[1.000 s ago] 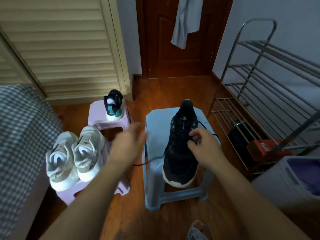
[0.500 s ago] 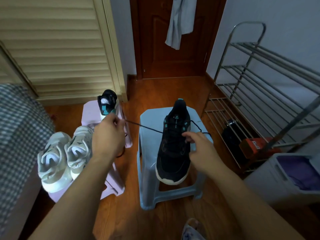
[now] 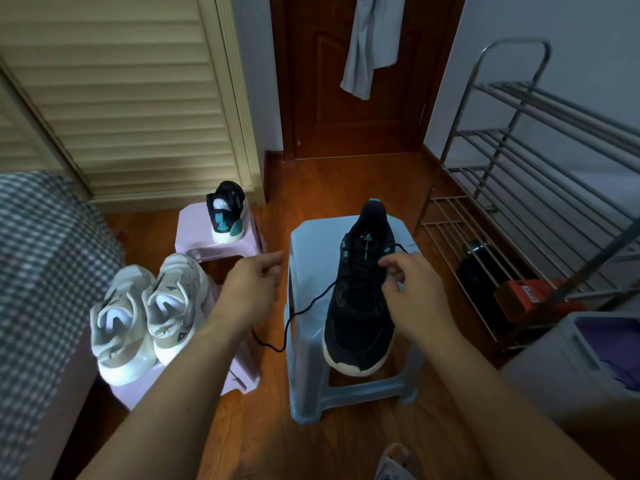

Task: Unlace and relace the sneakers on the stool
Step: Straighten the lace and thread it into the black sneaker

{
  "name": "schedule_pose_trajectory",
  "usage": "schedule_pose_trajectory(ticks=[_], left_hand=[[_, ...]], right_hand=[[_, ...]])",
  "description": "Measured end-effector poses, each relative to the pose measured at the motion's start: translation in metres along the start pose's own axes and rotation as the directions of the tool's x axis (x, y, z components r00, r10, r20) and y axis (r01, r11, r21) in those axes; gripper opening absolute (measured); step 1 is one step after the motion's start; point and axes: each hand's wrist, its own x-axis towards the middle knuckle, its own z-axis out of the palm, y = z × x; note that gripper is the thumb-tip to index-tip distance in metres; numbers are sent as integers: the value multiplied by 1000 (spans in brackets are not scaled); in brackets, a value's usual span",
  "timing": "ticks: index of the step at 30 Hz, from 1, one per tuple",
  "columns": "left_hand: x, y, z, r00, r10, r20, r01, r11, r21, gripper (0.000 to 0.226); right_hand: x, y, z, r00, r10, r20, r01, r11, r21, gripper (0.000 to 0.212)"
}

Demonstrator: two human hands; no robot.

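While both forearms reach in from the bottom edge, the left hand (image 3: pixel 254 282) hangs between the pink stool (image 3: pixel 242 368) and the blue stool (image 3: pixel 308 271), its fingers loosely curled; whether it grips anything I cannot tell. The right hand (image 3: pixel 412 292) rests over the black sneaker (image 3: pixel 360 299), thumb and forefinger pinching the lace (image 3: pixel 398 249) at the upper eyelets. That sneaker lies on the blue stool, toe toward the person and overhanging the near edge. A loose run of lace crosses the stool top to the left, drops over its edge and loops down beside the left wrist. On the pink stool sit two white sneakers (image 3: pixel 138 313), side by side and touching. Farther back, a second black sneaker (image 3: pixel 225 213) stands on another pink stool (image 3: pixel 194 237), heel toward the camera. At right stand a bin (image 3: pixel 554 368) and a metal rack (image 3: pixel 536 161). Beyond, a cloth (image 3: pixel 370 39) hangs on the door (image 3: pixel 346 116).
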Motion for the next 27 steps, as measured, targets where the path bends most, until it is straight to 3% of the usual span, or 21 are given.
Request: schedule_pose_trajectory(ticks=[2, 4, 8, 14, 21, 27], left_hand=[[-2, 11, 12, 999, 28, 36, -21, 984, -177, 29], [1, 19, 27, 998, 0, 60, 15, 968, -251, 12], [15, 20, 53, 996, 41, 78, -37, 998, -52, 11], [31, 20, 65, 984, 161, 72, -172, 966, 192, 14], [38, 21, 65, 984, 148, 102, -171, 947, 271, 14], [34, 26, 74, 907, 414, 73, -407, 823, 396, 13]], right_hand=[[3, -2, 1, 999, -36, -34, 36, 999, -1, 27], [6, -2, 4, 995, -78, -63, 72, 994, -87, 21], [14, 0, 14, 979, -177, -98, 148, 957, -249, 13], [21, -4, 18, 960, -279, -33, 257, 919, -300, 15], [16, -11, 21, 960, -275, -56, 243, 915, -322, 9], [10, -10, 37, 968, -209, -138, 165, 947, -276, 17]])
